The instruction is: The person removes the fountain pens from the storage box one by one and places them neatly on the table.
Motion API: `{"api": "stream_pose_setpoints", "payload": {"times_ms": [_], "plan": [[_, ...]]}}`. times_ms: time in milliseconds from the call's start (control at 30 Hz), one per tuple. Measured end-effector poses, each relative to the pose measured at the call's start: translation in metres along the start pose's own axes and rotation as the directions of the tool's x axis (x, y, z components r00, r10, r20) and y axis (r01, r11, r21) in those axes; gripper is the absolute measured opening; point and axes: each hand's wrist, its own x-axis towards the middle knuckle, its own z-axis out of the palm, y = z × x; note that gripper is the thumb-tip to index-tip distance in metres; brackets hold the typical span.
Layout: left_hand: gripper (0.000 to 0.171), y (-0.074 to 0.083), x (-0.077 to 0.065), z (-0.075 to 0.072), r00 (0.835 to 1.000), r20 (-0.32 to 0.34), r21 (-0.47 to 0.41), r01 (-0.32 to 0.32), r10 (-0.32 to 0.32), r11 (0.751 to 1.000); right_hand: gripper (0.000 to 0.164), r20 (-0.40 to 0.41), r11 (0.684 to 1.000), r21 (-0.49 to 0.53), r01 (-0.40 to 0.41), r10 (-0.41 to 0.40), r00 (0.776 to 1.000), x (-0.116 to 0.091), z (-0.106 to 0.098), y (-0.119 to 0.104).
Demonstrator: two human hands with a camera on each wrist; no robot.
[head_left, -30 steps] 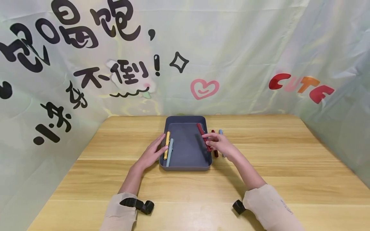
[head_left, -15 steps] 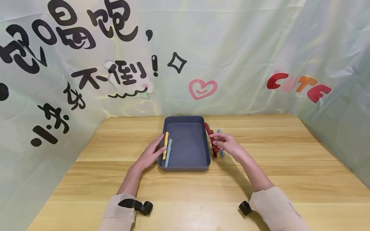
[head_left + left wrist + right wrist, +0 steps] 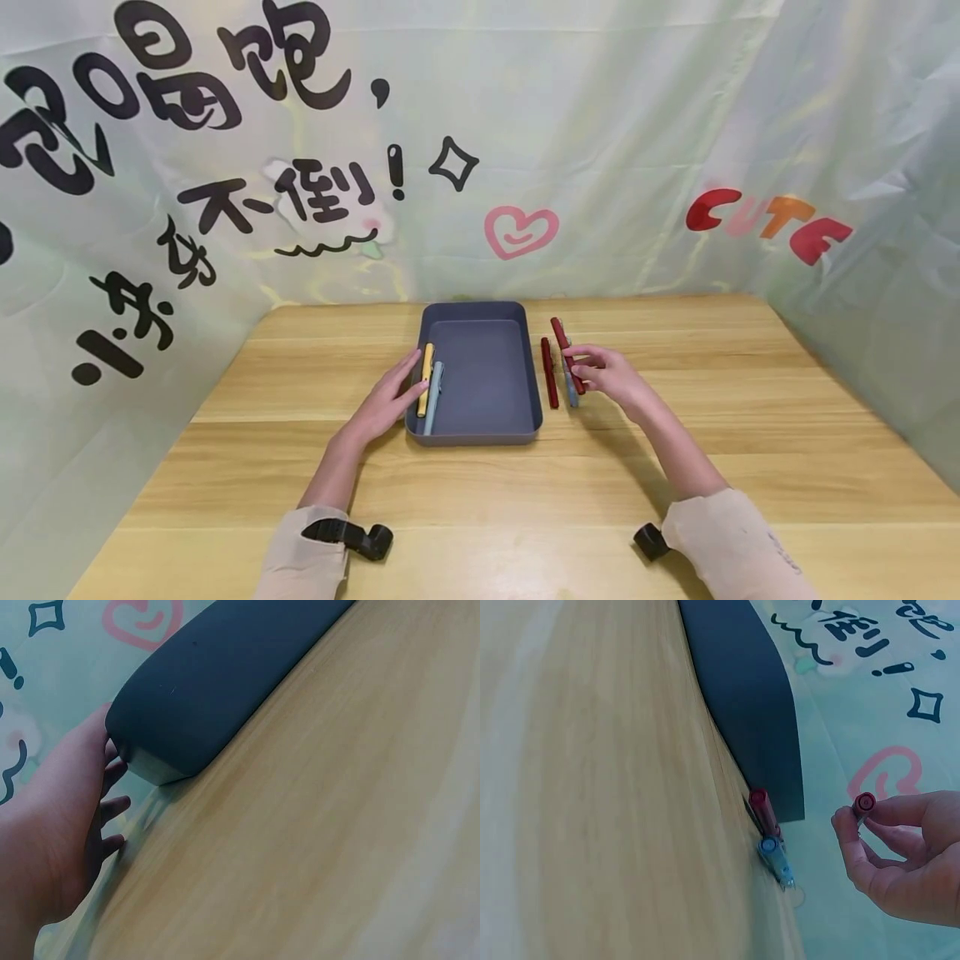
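Observation:
My right hand pinches a dark red pen between thumb and fingers, right of the blue-grey tray. Seen from the right wrist, this red pen points end-on at the camera, raised above the table. Below it lies a blue pen, partly covered in the head view, with a second dark red pen between it and the tray. Straight fingers of my left hand lie along the tray's left wall, the thumb reaching over the rim. Inside, a yellow pen and a light blue pen lie along that wall.
The wooden table ends at the back against a printed cloth, which also hangs along both sides. A black wrist camera sits at my left sleeve and another black camera at my right.
My right hand has carried the dark red pen rightward, from over the tray's right side to over the blue pen. The left hand stays at the tray; the view has shifted slightly.

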Motion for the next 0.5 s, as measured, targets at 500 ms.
{"api": "stream_pose_setpoints", "payload": {"times_ms": [500], "plan": [[0.064,-0.001,-0.001,0.000,1.000,0.001,-0.006,0.011,-0.011,1.000,0.037,-0.039,0.998,0.068,-0.017,0.020,0.999,-0.003,-0.014,0.016]]}}
